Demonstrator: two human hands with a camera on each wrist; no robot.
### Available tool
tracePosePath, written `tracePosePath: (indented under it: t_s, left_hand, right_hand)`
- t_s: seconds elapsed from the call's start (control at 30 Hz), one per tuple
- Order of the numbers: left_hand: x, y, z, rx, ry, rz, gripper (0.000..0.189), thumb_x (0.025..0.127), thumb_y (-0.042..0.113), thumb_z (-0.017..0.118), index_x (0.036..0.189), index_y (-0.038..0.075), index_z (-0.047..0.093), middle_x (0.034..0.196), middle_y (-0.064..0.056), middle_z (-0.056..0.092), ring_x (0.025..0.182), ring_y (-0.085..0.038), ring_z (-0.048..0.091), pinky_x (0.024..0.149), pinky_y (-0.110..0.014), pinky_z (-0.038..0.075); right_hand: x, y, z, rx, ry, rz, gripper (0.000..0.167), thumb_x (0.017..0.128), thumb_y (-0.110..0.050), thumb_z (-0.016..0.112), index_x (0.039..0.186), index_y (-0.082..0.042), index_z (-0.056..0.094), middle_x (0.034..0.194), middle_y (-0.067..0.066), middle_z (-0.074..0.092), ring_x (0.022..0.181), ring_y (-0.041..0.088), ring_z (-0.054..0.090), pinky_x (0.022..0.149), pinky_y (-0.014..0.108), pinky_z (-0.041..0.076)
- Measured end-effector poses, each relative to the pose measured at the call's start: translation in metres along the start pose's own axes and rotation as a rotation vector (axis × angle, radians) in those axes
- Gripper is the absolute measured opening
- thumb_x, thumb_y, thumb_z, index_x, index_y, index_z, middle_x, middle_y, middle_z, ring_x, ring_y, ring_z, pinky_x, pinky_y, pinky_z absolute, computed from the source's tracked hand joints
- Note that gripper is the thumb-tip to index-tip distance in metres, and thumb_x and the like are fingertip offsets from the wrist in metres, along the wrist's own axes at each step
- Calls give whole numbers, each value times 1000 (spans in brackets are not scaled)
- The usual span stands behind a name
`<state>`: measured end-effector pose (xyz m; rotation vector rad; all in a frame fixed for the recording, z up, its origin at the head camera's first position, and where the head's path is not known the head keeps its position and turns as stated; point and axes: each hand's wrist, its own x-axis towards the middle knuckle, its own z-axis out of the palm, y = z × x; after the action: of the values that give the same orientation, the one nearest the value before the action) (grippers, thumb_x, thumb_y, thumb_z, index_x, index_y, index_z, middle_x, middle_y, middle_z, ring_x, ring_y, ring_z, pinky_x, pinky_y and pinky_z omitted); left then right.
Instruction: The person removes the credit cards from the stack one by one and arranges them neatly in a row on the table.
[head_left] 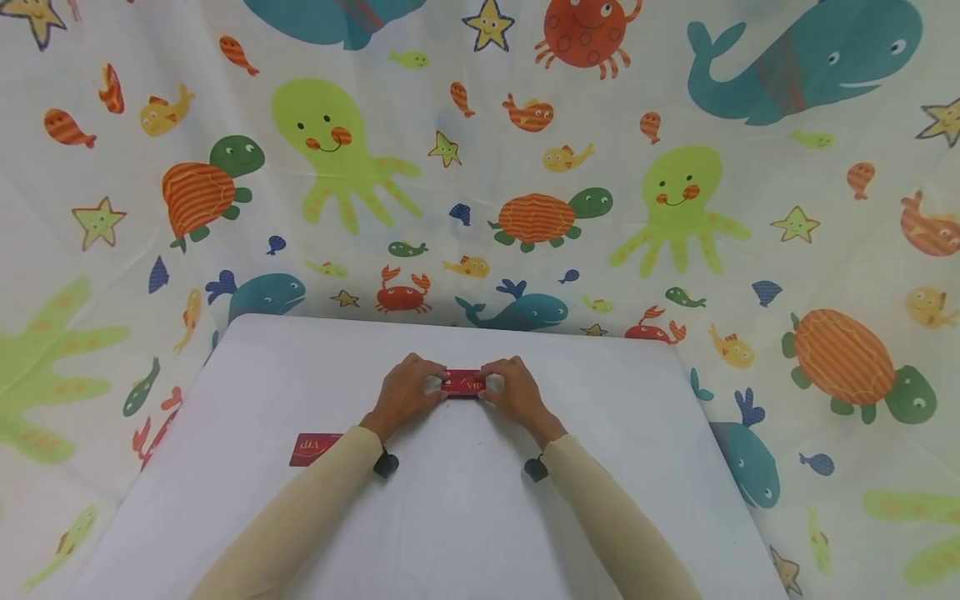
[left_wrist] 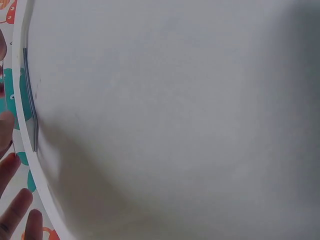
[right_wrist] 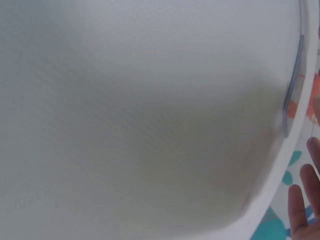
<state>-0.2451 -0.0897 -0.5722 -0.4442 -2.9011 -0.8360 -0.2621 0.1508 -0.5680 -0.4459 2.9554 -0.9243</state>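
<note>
A red card with gold "VIP" lettering (head_left: 464, 384) is near the table's far side in the head view, its lettering upside down. My left hand (head_left: 408, 390) pinches its left end, thumb and fingertips on the edges. From the other side, my right hand (head_left: 519, 392) pinches the right end the same way. In the left wrist view only some left fingers (left_wrist: 19, 207) show at the left border. The right wrist view catches a few right fingers (right_wrist: 311, 185) at its right border. A second red VIP card (head_left: 310, 449) lies flat, partly covered by the left forearm.
The white table (head_left: 465, 517) has a rounded far edge. Behind it hangs a curtain (head_left: 450, 233) printed with sea animals. A thin grey strip (left_wrist: 31, 100) appears near the table edge in the left wrist view. Small dark devices (head_left: 386, 464) sit at both wrists.
</note>
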Motion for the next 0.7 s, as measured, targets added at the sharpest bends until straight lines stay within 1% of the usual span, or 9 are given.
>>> tracePosePath:
  t_s: [0.17,0.27,0.47,0.7]
  left_hand:
    - [-3,0,-4,7,8,21,34,91,30,86,123,19,81,124,-3,77,115,-23,63,100,-46,58]
    - [-6,-1,-7,4,28,46,34,90,28,88,122,18,81,122,-3,78,113,-23,63,97,-46,59]
    - [-15,-3,-13,5,44,80,36,89,29,88,122,17,81,122,-3,79,111,-22,64,95,-44,60]
    - [-27,-4,-21,1,47,92,36,88,28,89,122,17,81,121,-2,79,111,-22,64,95,-44,61]
  right_hand:
    - [-1,-4,-4,-22,-10,-15,29,93,-27,85,122,-24,80,134,-3,75,123,17,58,113,39,51]
    - [-4,-7,-6,-24,-9,-42,29,92,-27,85,121,-21,81,134,-1,75,123,19,58,111,40,53]
    - [-11,-14,-9,-6,-16,-70,31,92,-26,86,121,-18,81,134,0,75,122,20,59,108,41,54]
    - [-20,-20,-7,31,-13,-82,34,91,-26,86,124,-19,80,132,1,75,122,19,59,107,39,57]
